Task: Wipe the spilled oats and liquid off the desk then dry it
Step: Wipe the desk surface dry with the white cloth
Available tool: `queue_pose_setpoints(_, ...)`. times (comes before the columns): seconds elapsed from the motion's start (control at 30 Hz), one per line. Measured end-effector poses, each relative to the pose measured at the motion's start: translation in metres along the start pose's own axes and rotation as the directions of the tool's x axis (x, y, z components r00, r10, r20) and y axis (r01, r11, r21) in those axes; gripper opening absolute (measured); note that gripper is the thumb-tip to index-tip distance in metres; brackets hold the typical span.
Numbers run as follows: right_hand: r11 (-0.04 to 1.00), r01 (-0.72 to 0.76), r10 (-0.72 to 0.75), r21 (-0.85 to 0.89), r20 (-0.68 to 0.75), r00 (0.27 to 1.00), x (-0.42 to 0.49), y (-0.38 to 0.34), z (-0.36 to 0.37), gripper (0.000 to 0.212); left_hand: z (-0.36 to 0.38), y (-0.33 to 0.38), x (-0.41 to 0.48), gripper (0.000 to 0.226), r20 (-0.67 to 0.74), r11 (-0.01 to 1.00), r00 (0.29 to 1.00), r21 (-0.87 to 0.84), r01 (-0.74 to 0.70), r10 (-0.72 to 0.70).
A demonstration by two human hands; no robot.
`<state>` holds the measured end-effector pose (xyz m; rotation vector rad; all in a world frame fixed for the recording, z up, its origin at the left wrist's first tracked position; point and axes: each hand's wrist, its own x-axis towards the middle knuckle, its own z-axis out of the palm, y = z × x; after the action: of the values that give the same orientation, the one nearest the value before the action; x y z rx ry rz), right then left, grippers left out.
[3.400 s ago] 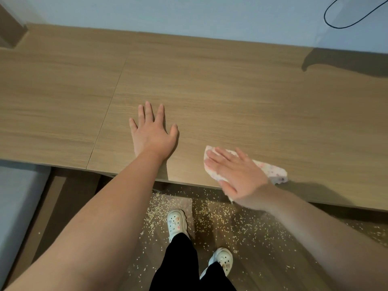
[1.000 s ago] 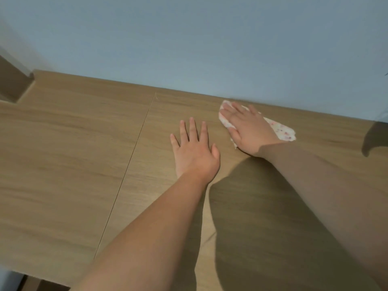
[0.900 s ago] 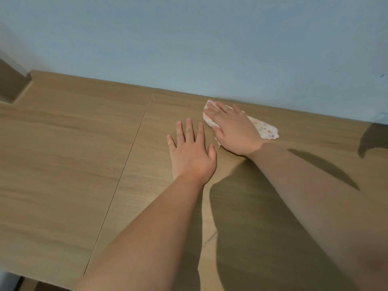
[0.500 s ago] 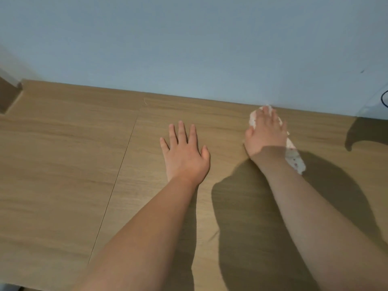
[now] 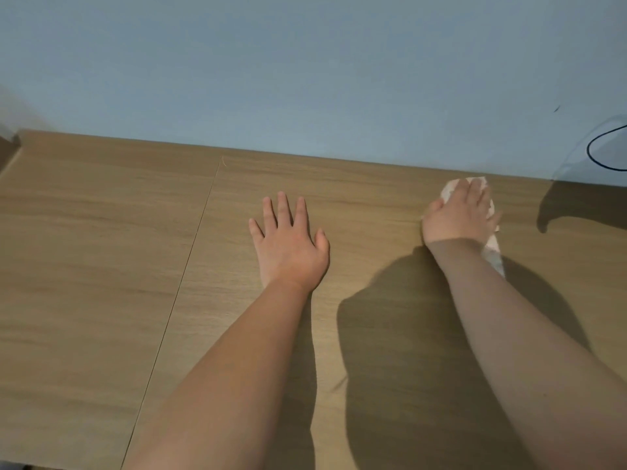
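The wooden desk [image 5: 101,266] fills the lower view, with a seam running down its left half. My left hand [image 5: 288,242] lies flat on the desk near the middle, fingers spread and straight. My right hand [image 5: 458,215] presses flat on a white cloth with small red specks [image 5: 493,256] near the desk's back edge at the right. Most of the cloth is hidden under the hand and wrist; its ends stick out beyond the fingertips and beside the wrist. I see no oats or liquid on the desk surface.
A pale blue wall [image 5: 305,79] rises right behind the desk. A black cable [image 5: 600,154] loops against the wall at the far right, with a dark shadow [image 5: 576,208] on the desk below it. A darker ledge [image 5: 6,147] sits at the far left.
My right hand has slid the cloth from beside my left hand rightward along the back edge. Earlier it wiped near the front edge. My left hand stayed flat.
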<state>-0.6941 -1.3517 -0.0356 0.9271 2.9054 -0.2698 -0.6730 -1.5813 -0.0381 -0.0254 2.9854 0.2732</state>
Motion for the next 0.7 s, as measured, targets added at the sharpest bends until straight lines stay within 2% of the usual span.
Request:
queue_pose_setpoints(0.03,0.999,0.051,-0.051,0.0,0.02,0.998,-0.006,-0.013,0.0,0.061,0.0,0.0,0.0,0.066,-0.002,1.0,1.0,-0.001,0.0,0.0)
queue_pose_setpoints(0.07,0.983,0.182,-0.182,-0.023,0.027,0.983,-0.014,-0.026,0.003,0.061,0.0,0.0,-0.001,0.066,-0.004,1.0,1.0,-0.002,0.0,0.0)
queue_pose_setpoints(0.1,0.932,0.359,-0.358,-0.052,0.035,0.933,-0.022,-0.036,0.007,0.06,0.0,0.0,-0.001,0.066,-0.006,1.0,1.0,-0.004,0.0,0.0)
queue_pose_setpoints(0.17,0.755,0.65,-0.642,-0.088,0.102,0.759,-0.031,-0.041,0.011,0.059,0.001,0.0,0.0,0.066,-0.01,1.0,1.0,-0.005,0.001,-0.001)
queue_pose_setpoints(0.2,0.687,0.723,-0.709,-0.079,0.144,0.69,-0.026,-0.035,0.008,0.058,0.001,0.0,0.001,0.066,-0.011,1.0,1.0,-0.005,0.003,-0.003)
queue_pose_setpoints(0.23,0.658,0.751,-0.737,-0.056,0.157,0.658,-0.018,-0.025,0.003,0.057,0.001,0.0,0.0,0.066,-0.01,1.0,1.0,-0.005,0.004,-0.004)
queue_pose_setpoints(0.27,0.667,0.744,-0.734,-0.04,0.134,0.666,-0.009,-0.013,0.0,0.055,0.001,-0.001,0.0,0.066,-0.01,1.0,1.0,-0.005,0.005,-0.005)
queue_pose_setpoints(0.33,0.775,0.631,-0.63,-0.03,0.018,0.776,0.007,0.013,-0.003,0.051,0.001,0.0,0.0,0.067,-0.009,1.0,1.0,-0.006,0.003,-0.003)
queue_pose_setpoints(0.4,0.934,0.355,-0.357,-0.039,-0.062,0.932,0.014,0.026,-0.003,0.052,0.001,0.0,0.0,0.067,-0.004,1.0,1.0,-0.005,0.001,-0.001)
queue_pose_setpoints(0.43,0.982,0.187,-0.189,-0.041,-0.057,0.98,0.013,0.022,-0.002,0.055,0.001,0.0,0.0,0.067,-0.004,1.0,1.0,-0.003,0.002,-0.002)
queue_pose_setpoints(0.47,0.997,0.06,-0.062,-0.04,-0.03,0.998,0.009,0.014,0.0,0.058,0.001,0.0,0.0,0.067,-0.005,1.0,1.0,0.0,0.002,-0.002)
queue_pose_setpoints(0.5,0.999,0.021,-0.02,-0.048,0.013,1.0,0.002,0.003,0.0,0.06,0.0,0.0,-0.001,0.067,-0.004,1.0,1.0,0.003,0.002,-0.002)
queue_pose_setpoints(0.53,0.994,0.083,-0.08,-0.071,0.038,0.996,-0.006,-0.007,0.002,0.061,0.0,0.0,-0.001,0.066,-0.003,1.0,1.0,0.003,0.002,-0.002)
queue_pose_setpoints(0.57,0.968,0.232,-0.228,-0.099,0.051,0.972,-0.016,-0.016,0.006,0.061,-0.001,-0.001,-0.001,0.066,-0.002,1.0,1.0,0.005,0.003,-0.003)
queue_pose_setpoints(0.6,0.904,0.414,-0.407,-0.11,0.082,0.91,-0.024,-0.02,0.01,0.061,-0.001,-0.001,-0.001,0.066,0.0,1.0,1.0,0.007,0.005,-0.005)
queue_pose_setpoints(0.63,0.816,0.572,-0.558,-0.088,0.139,0.818,-0.03,-0.02,0.008,0.06,-0.002,0.0,-0.001,0.066,0.002,1.0,1.0,0.009,0.007,-0.007)
queue_pose_setpoints(0.67,0.731,0.679,-0.658,-0.064,0.194,0.727,-0.027,-0.014,0.005,0.059,-0.002,0.0,-0.001,0.066,0.004,1.0,1.0,0.01,0.006,-0.006)
queue_pose_setpoints(0.7,0.688,0.723,-0.697,-0.062,0.217,0.683,-0.02,-0.004,0.003,0.058,-0.002,0.0,-0.001,0.066,0.006,1.0,1.0,0.013,0.003,-0.003)
